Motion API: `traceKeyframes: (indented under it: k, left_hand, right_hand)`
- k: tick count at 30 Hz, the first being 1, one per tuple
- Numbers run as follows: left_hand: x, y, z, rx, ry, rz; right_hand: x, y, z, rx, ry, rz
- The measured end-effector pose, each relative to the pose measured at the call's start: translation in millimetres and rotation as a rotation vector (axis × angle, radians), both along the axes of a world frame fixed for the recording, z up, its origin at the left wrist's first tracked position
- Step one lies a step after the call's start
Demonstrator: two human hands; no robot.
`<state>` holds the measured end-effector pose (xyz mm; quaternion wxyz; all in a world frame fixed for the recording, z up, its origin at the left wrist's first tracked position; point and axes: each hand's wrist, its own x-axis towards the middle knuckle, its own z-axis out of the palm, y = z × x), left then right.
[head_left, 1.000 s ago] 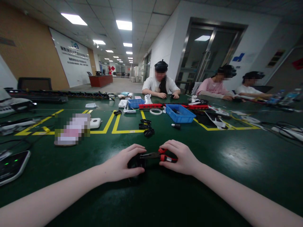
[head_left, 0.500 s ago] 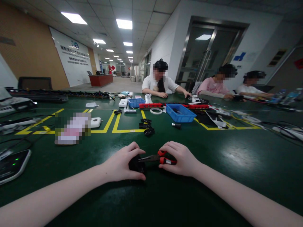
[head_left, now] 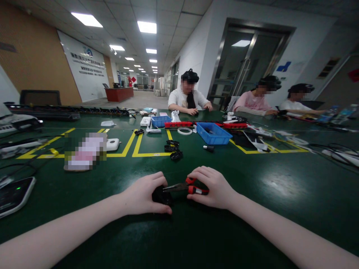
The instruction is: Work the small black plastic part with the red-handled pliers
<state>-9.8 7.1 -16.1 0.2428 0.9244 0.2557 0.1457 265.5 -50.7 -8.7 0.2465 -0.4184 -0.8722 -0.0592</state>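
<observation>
My left hand [head_left: 141, 196] is curled around a small black part [head_left: 160, 195] that rests on the green table [head_left: 196, 231]. My right hand [head_left: 214, 188] grips red-handled pliers [head_left: 185, 186], whose dark jaws point left and reach the black part. Both hands lie low on the table, close together, at the centre of the head view. Most of the black part is hidden under my left fingers.
Three similar black parts [head_left: 172, 149] lie just beyond my hands inside yellow floor-tape lines. A blue bin [head_left: 213, 133], a tape roll [head_left: 184, 131] and red tool strips sit further back. A device with a green light [head_left: 14, 194] is at left. Three people work at the far side.
My left fingers have closed lower over the black part, and the pliers have tilted slightly. The people across the table have shifted their hands.
</observation>
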Motion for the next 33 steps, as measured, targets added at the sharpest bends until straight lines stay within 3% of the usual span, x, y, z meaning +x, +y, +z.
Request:
traceKeyframes:
  k: [33]
  left_hand:
    - [-1.0,-2.8,6.1,0.02,0.049,-0.014]
  right_hand:
    - [5.7,3.2,0.8,0.031,0.029,-0.019]
